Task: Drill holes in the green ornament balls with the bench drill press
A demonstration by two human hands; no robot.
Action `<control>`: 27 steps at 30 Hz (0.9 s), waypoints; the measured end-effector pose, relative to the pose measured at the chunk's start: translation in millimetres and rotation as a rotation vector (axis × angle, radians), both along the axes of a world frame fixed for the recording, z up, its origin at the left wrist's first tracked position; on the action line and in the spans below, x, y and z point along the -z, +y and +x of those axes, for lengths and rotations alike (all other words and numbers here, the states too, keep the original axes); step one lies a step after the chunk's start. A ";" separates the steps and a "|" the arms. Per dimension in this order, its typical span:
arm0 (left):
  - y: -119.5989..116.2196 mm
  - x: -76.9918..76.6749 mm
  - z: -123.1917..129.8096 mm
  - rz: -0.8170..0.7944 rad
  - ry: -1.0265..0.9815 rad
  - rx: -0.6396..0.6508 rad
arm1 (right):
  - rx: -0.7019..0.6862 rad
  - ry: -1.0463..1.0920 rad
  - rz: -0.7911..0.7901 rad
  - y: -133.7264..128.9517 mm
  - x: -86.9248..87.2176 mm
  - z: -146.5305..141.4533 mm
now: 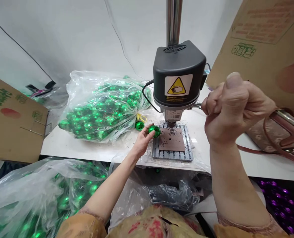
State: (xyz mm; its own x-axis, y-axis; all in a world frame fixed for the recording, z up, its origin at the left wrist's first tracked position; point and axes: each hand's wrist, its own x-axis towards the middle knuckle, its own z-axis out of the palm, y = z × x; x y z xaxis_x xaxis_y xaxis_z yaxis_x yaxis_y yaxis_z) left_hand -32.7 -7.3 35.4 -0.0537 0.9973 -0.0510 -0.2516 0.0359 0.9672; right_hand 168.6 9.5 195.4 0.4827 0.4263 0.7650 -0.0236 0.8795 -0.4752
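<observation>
A shiny green ball (154,131) is held in the fingers of my left hand (144,139), at the left edge of the drill press's base plate (188,145). My right hand (232,107) is closed around the metal lever (198,104) on the right side of the black drill press (179,71). Under the chuck (171,124) lies a brown square board (178,140) with a small dark hole and dark shavings. Another green ball (139,125) rests on the table just left of my left hand.
A clear bag of green balls (104,112) lies on the white table (62,145) at the left. Another such bag (70,195) sits below. Cardboard boxes stand left (15,115) and right (263,46). A handbag (268,135) lies right; purple balls (283,205) are lower right.
</observation>
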 end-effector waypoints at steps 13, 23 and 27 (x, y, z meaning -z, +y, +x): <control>11.7 19.7 21.2 0.164 0.356 0.082 | -0.010 -0.022 -0.039 1.0 0.6 -0.6; 8.2 18.9 40.1 0.379 0.544 0.115 | 0.047 -0.088 -0.052 -1.3 4.8 -0.4; 3.5 21.3 46.3 0.346 0.537 0.145 | 0.072 -0.112 -0.047 -1.4 4.2 -0.1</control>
